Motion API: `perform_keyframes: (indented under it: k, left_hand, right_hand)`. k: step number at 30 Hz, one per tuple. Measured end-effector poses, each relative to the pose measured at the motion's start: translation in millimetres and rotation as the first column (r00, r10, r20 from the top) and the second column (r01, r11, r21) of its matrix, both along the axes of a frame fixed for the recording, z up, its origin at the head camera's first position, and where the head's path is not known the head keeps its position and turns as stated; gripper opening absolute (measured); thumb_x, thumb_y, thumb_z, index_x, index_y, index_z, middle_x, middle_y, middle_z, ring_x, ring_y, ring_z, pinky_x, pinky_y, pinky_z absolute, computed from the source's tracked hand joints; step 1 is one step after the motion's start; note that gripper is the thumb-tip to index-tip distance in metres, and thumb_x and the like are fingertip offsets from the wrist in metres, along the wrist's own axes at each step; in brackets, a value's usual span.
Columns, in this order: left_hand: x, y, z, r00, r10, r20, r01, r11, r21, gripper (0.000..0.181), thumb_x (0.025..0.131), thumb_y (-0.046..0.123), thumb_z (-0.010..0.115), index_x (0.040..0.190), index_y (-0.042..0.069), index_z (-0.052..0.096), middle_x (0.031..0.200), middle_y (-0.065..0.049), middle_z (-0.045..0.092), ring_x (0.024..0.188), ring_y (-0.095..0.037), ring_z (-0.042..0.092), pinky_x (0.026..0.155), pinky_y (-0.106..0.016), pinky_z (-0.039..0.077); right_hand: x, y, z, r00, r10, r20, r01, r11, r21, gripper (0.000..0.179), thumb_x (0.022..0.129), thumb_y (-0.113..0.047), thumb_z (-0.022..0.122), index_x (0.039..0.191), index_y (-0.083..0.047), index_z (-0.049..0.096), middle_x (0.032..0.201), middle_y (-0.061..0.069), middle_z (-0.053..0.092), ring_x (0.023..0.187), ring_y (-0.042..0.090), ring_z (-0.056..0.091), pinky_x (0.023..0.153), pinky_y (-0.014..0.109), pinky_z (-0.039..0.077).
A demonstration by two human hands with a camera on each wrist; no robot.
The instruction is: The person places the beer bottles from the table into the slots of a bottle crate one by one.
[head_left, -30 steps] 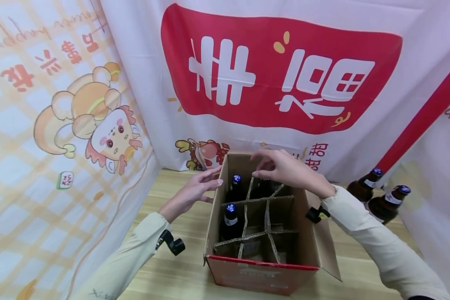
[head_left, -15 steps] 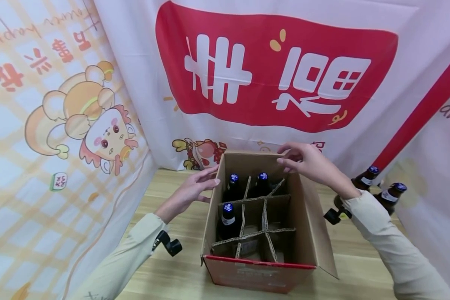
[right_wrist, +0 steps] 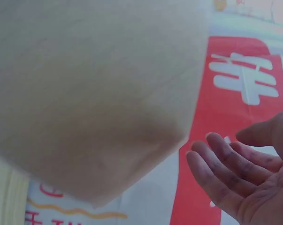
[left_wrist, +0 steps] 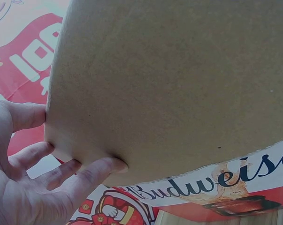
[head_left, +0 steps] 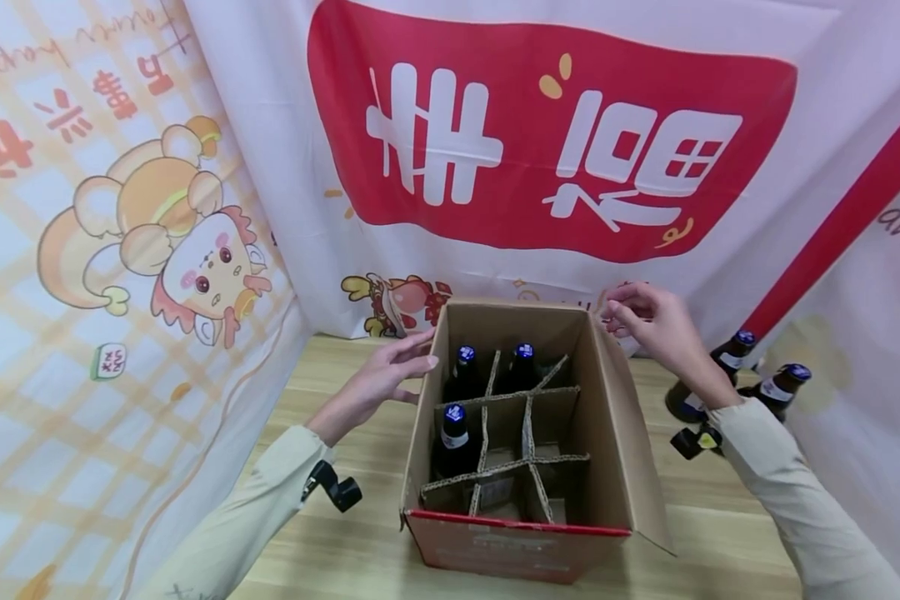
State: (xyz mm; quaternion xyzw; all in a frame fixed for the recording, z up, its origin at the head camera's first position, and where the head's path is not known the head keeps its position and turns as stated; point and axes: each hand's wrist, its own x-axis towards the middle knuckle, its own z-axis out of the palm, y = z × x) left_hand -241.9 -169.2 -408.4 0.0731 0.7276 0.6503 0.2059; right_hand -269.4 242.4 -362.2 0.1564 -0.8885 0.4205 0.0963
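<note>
In the head view, an open cardboard box point(head_left: 521, 550) with a cardboard divider point(head_left: 506, 395) stands on the table. A beer bottle point(head_left: 464, 385) with a blue cap sits in its back left compartment, another beer bottle point(head_left: 522, 373) beside it, and a third beer bottle point(head_left: 456, 446) in front on the left. My left hand point(head_left: 378, 379) touches the box's left flap point(left_wrist: 169, 84) near the back corner, fingers extended. Just off the back right corner, my right hand point(head_left: 656, 325) hovers with loosely bent fingers and holds nothing. The right flap point(right_wrist: 89, 103) hangs outward close to it.
Two more beer bottles point(head_left: 782, 392) stand on the wooden table point(head_left: 727, 517) at the right, one partly behind my right forearm. A printed cloth point(head_left: 285, 50) hangs behind the box and along both sides.
My right hand has moved from above the back compartments to the right, past the box's back right corner, uncovering the second bottle. My left hand stays by the left flap.
</note>
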Motion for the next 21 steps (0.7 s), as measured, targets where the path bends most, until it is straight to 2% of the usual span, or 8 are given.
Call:
perform_keyframes:
  k: [6, 9, 11, 14, 15, 17, 21]
  left_hand:
    - [0.2, -0.3, 0.2, 1.0, 0.003, -0.002, -0.003, 1.0, -0.005, 0.067, 0.105, 0.027, 0.064, 0.165, 0.022, 0.034, 0.17, -0.014, 0.031, 0.145, -0.042, 0.046, 0.094, -0.048, 0.062]
    - [0.7, 0.5, -0.2, 1.0, 0.003, -0.006, -0.003, 1.0, -0.007, 0.067, 0.105, 0.028, 0.064, 0.165, 0.021, 0.034, 0.17, -0.014, 0.031, 0.145, -0.042, 0.046, 0.094, -0.047, 0.062]
    - [0.8, 1.4, -0.6, 1.0, 0.004, -0.008, -0.004, 1.0, -0.004, 0.067, 0.105, 0.028, 0.064, 0.165, 0.021, 0.035, 0.17, -0.014, 0.031, 0.145, -0.042, 0.046, 0.094, -0.047, 0.062]
    - [0.7, 2.7, -1.0, 1.0, 0.007, -0.007, -0.007, 1.0, -0.001, 0.067, 0.105, 0.028, 0.064, 0.165, 0.022, 0.035, 0.17, -0.014, 0.032, 0.145, -0.042, 0.046, 0.094, -0.048, 0.062]
    - [0.7, 3.0, -1.1, 1.0, 0.007, -0.007, -0.007, 1.0, 0.0, 0.067, 0.105, 0.028, 0.064, 0.165, 0.022, 0.035, 0.17, -0.014, 0.032, 0.145, -0.042, 0.046, 0.094, -0.048, 0.062]
    - [0.6, 3.1, -0.9, 1.0, 0.007, -0.005, -0.007, 1.0, -0.001, 0.067, 0.105, 0.028, 0.064, 0.165, 0.023, 0.035, 0.17, -0.014, 0.032, 0.145, -0.042, 0.046, 0.094, -0.048, 0.062]
    - [0.4, 2.0, -0.4, 1.0, 0.01, -0.004, -0.01, 1.0, -0.007, 0.067, 0.105, 0.027, 0.063, 0.165, 0.022, 0.034, 0.17, -0.013, 0.032, 0.146, -0.042, 0.045, 0.094, -0.048, 0.061]
  right_hand:
    - [1.2, 13.0, -19.9, 0.994, -0.095, -0.053, 0.098, 0.994, 0.057, 0.03, 0.105, -0.019, 0.065, 0.126, 0.002, 0.065, 0.116, 0.025, 0.073, 0.099, 0.034, 0.073, 0.074, 0.002, 0.049]
    - [1.1, 20.8, -30.4, 0.983, -0.17, -0.07, 0.173, 0.984, 0.043, 0.032, 0.108, -0.022, 0.06, 0.128, 0.002, 0.064, 0.121, 0.024, 0.071, 0.107, 0.036, 0.069, 0.079, 0.002, 0.045]
    - [-0.3, 26.1, -36.9, 0.969, -0.229, -0.093, 0.232, 0.972, 0.023, 0.032, 0.109, -0.021, 0.057, 0.128, 0.003, 0.064, 0.121, 0.024, 0.07, 0.109, 0.036, 0.067, 0.084, 0.012, 0.05]
    - [-3.8, 35.6, -47.4, 0.939, -0.316, -0.136, 0.317, 0.948, -0.012, 0.032, 0.109, -0.019, 0.054, 0.127, 0.005, 0.064, 0.123, 0.025, 0.068, 0.112, 0.04, 0.065, 0.094, 0.039, 0.057]
    - [-4.9, 39.3, -51.5, 0.93, -0.338, -0.147, 0.339, 0.941, -0.018, 0.032, 0.109, -0.019, 0.053, 0.127, 0.005, 0.064, 0.126, 0.026, 0.067, 0.115, 0.041, 0.064, 0.097, 0.05, 0.056]
    - [-8.3, 47.9, -59.8, 0.908, -0.379, -0.181, 0.38, 0.925, -0.03, 0.03, 0.108, -0.015, 0.053, 0.126, 0.006, 0.065, 0.133, 0.028, 0.064, 0.123, 0.045, 0.059, 0.105, 0.063, 0.049]
    - [-16.2, 67.8, -78.1, 0.861, -0.442, -0.253, 0.453, 0.891, -0.016, 0.029, 0.105, -0.009, 0.054, 0.127, 0.007, 0.065, 0.149, 0.031, 0.053, 0.139, 0.05, 0.045, 0.118, 0.069, 0.034]
